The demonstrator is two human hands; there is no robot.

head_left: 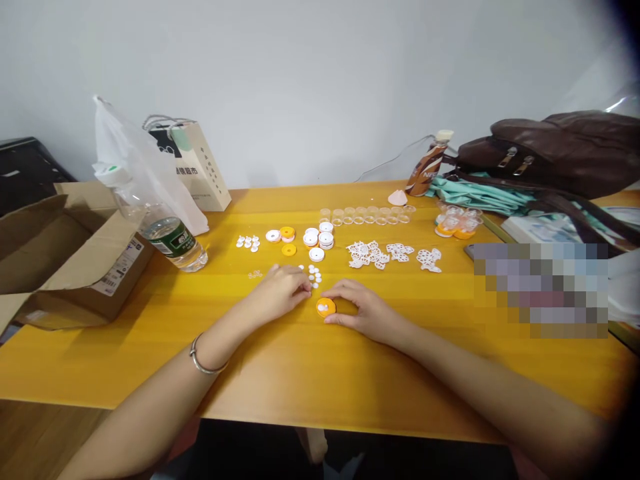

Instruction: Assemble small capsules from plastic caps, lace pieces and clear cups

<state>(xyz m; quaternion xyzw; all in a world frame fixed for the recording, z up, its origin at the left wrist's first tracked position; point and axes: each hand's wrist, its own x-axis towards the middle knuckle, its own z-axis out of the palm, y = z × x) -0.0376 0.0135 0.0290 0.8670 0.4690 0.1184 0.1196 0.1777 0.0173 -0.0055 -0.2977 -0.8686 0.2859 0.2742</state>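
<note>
While the right hand [369,312] is pinching an orange disc [333,307] between thumb and finger mid-frame, the left hand [279,293] is curling, its hold unclear.

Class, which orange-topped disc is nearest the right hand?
The orange-topped disc between thumb and fingers of the right hand, bearing a white piece; the other orange tops lie farther off.

"NES" on brown bottle [427,167], "超市" on bag [203,175]
</note>
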